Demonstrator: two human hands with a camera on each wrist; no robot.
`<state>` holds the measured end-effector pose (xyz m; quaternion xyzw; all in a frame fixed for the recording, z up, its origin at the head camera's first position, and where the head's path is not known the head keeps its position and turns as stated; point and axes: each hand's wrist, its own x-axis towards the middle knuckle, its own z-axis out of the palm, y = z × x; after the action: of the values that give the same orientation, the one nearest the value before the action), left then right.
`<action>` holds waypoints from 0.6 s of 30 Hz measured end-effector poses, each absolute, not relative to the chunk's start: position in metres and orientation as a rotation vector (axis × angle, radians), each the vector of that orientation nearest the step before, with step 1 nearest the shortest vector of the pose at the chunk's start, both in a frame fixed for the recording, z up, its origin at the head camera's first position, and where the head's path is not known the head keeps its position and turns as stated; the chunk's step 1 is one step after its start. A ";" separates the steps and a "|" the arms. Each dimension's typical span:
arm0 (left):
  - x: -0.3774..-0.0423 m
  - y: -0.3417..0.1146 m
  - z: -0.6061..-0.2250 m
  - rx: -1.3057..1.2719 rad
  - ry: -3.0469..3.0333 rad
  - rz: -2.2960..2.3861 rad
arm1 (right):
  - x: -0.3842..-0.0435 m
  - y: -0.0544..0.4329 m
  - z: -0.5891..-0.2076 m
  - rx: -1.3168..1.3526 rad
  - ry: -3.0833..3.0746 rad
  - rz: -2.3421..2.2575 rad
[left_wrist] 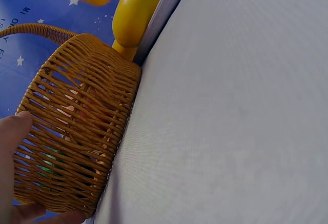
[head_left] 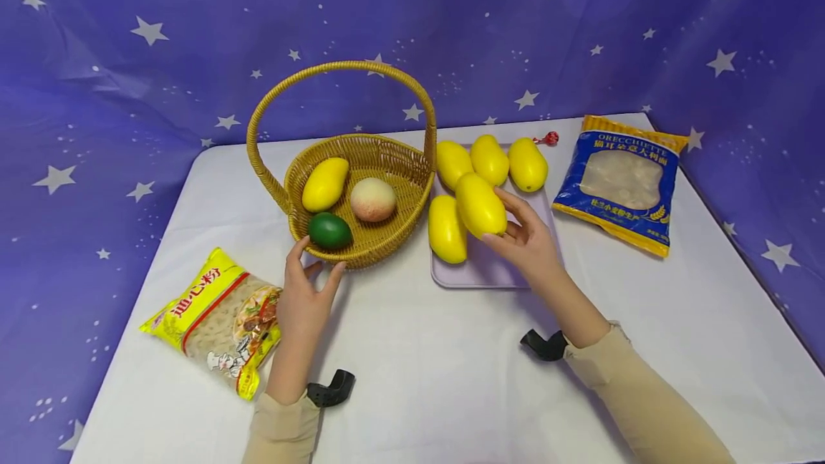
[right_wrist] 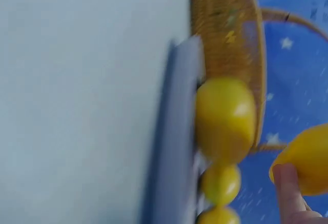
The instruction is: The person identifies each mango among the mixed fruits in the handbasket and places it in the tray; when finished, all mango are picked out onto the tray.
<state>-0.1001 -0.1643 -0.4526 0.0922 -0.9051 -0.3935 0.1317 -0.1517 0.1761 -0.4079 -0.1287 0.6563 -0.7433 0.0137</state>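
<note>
My right hand [head_left: 525, 238] grips a yellow mango [head_left: 480, 206] between thumb and fingers, held above the lilac tray [head_left: 480, 279]. Several more mangoes lie on that tray, one [head_left: 447, 230] at its left side. At the wicker basket [head_left: 357, 258], my left hand [head_left: 304, 299] holds the near left corner, thumb on the front wall and fingers round the left end. Inside the basket are a mango [head_left: 325, 185], a peach [head_left: 374, 200] and a dark green oval fruit [head_left: 329, 230]. In the right wrist view the held mango [right_wrist: 307, 160] hangs apart from the others.
A yellow bag of dry pasta [head_left: 222, 321] lies left of the basket. To the right of the tray is a blue orecchiette bag [head_left: 619, 185]. A small red wrapped candy [head_left: 549, 138] sits behind the tray. The basket's tall handle [head_left: 341, 66] arches over it.
</note>
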 end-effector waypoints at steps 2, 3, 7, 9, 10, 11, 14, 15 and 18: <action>-0.100 -0.165 -0.452 0.271 -2.628 -1.148 | -0.152 0.185 -0.415 -0.335 2.130 -2.273; -0.100 -0.165 -0.452 0.275 -2.628 -1.149 | -0.153 0.189 -0.419 -0.304 2.181 -2.235; -0.100 -0.166 -0.453 0.274 -2.624 -1.143 | -0.157 0.200 -0.429 -0.250 2.482 -1.948; -0.100 -0.166 -0.453 0.278 -2.621 -1.141 | -0.160 0.202 -0.431 -0.288 2.627 -1.769; -0.100 -0.166 -0.453 0.276 -2.621 -1.142 | -0.161 0.202 -0.432 -0.313 2.693 -1.679; -0.100 -0.166 -0.454 0.278 -2.623 -1.145 | -0.162 0.201 -0.433 -0.342 2.744 -1.596; -0.100 -0.166 -0.454 0.279 -2.623 -1.149 | -0.165 0.199 -0.433 -0.407 2.834 -1.394; -0.100 -0.166 -0.455 0.277 -2.624 -1.148 | -0.165 0.198 -0.433 -0.412 2.849 -1.341; -0.101 -0.165 -0.455 0.270 -2.627 -1.146 | -0.165 0.196 -0.434 -0.396 2.885 -1.197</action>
<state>-0.1014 -0.1653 -0.4554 0.0929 -0.9047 -0.3946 0.1312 -0.1654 0.1962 -0.4337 -0.1258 0.9163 -0.3802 -0.0036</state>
